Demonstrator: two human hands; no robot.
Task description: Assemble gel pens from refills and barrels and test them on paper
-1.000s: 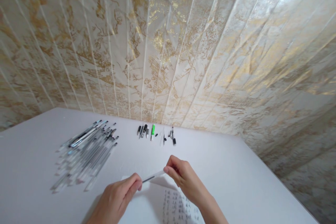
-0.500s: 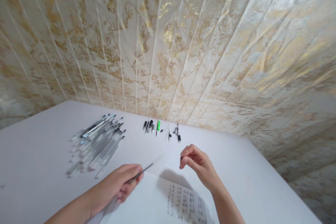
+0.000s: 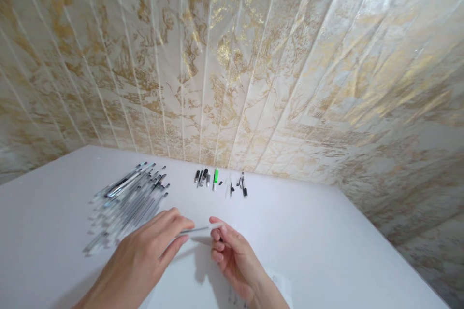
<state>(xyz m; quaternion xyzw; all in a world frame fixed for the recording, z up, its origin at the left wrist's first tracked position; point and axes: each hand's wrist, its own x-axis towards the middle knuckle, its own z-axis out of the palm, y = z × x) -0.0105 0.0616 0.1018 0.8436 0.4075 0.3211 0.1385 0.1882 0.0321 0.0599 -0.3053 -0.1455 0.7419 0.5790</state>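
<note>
A slim grey pen refill (image 3: 198,230) spans the gap between my two hands, nearly level above the table. My left hand (image 3: 145,246) pinches its left end between thumb and fingers. At its pale right end, the thumb and index finger of my right hand (image 3: 235,256) close on it. A small dark piece shows among my right fingers; its shape is too small to tell. Beneath my hands lies white paper (image 3: 181,280), and its handwriting is mostly covered by my right hand and forearm.
A large heap of clear pens (image 3: 134,198) with dark ends lies at the left. Near the back edge, a green-capped pen (image 3: 216,176) sits among black caps and small pen parts (image 3: 244,188). A gold-patterned curtain (image 3: 224,82) hangs behind the white table (image 3: 308,231).
Both hands have come together, my right moving left and turning palm up. The refill has swung closer to level, and its right end is now between my right fingers.
</note>
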